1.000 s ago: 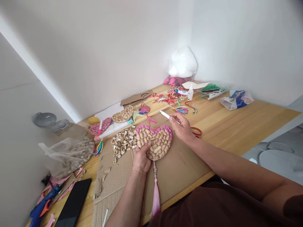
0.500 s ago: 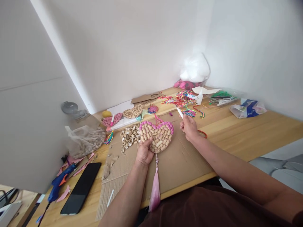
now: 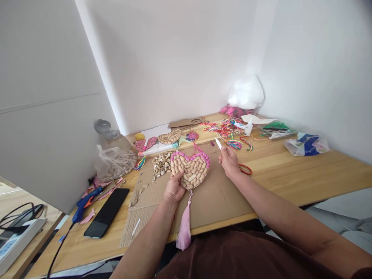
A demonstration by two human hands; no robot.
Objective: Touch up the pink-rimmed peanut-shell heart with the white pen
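Note:
My left hand (image 3: pixel 173 188) grips the lower left edge of a heart-shaped board covered in peanut shells (image 3: pixel 190 169), its upper rim painted pink. A pink tassel (image 3: pixel 185 228) hangs from the heart's tip over the cardboard sheet (image 3: pixel 221 197). My right hand (image 3: pixel 229 159) is just right of the heart, fingers closed around a white marker pen (image 3: pixel 218 143) that points up and away. A small purple cap (image 3: pixel 212 143) lies beside the pen's tip.
A pile of peanut shells (image 3: pixel 161 164) and a bag of peanuts (image 3: pixel 116 162) sit to the left. A black phone (image 3: pixel 106 212) and a blue glue gun (image 3: pixel 84 203) lie near the table's left end. Coloured cords (image 3: pixel 223 128), a glue bottle (image 3: pixel 248 127) and bags line the back.
The camera has drawn back and turned left, showing more of the table's left end. My right hand has tilted the pen more upright. The left hand still holds the heart.

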